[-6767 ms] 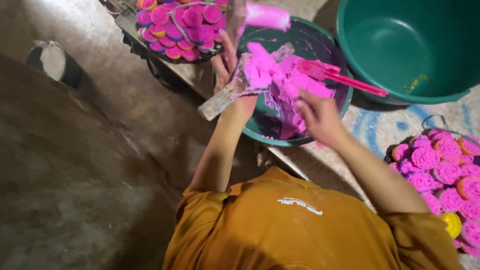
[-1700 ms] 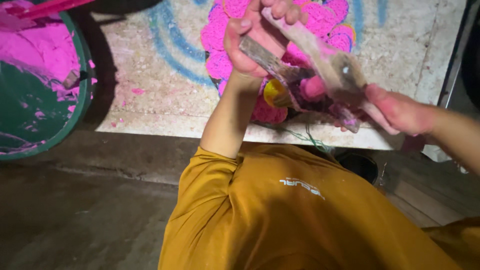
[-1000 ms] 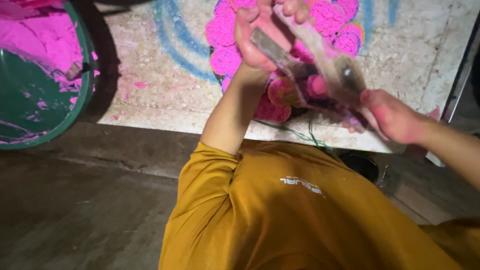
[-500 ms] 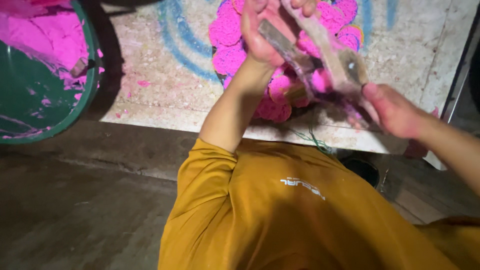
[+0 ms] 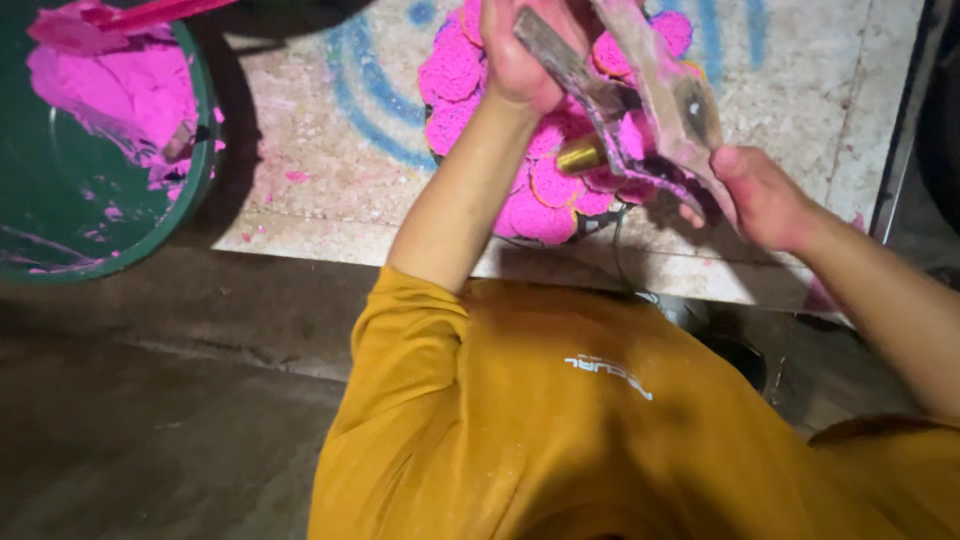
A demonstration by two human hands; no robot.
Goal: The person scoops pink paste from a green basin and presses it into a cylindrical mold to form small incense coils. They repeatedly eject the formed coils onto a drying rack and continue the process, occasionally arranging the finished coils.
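Head view. The left hand (image 5: 525, 50) is closed around one arm of a hinged metal mould (image 5: 640, 110), gripped near the upper end at the top edge of the picture. The right hand (image 5: 760, 195) is closed on the other arm, lower down and to the right, fingers wrapped about its end. The mould is held tilted, just above a pile of pink pressed discs (image 5: 520, 170); pink residue is seen on its lower edges, and a small brass-coloured cylindrical part (image 5: 580, 155) is visible at its middle. Whether a disc sits inside the mould cannot be told.

The discs are stacked closely together, scalloped at the rim, on the pale bench (image 5: 320, 170), which is marked with blue curved lines and dusted with pink specks. A dark wire (image 5: 620, 255) runs from under the pile toward the bench edge.

At the left, well apart from the hands, a green basin (image 5: 110, 240) is recorded with loose pink powder (image 5: 110, 90) on its upper side and a pink tool (image 5: 150, 12) resting in it.

Progress, as judged: a good number of discs are already formed and piled, while a fair amount of powder is left in the basin, so the work appears partway done.
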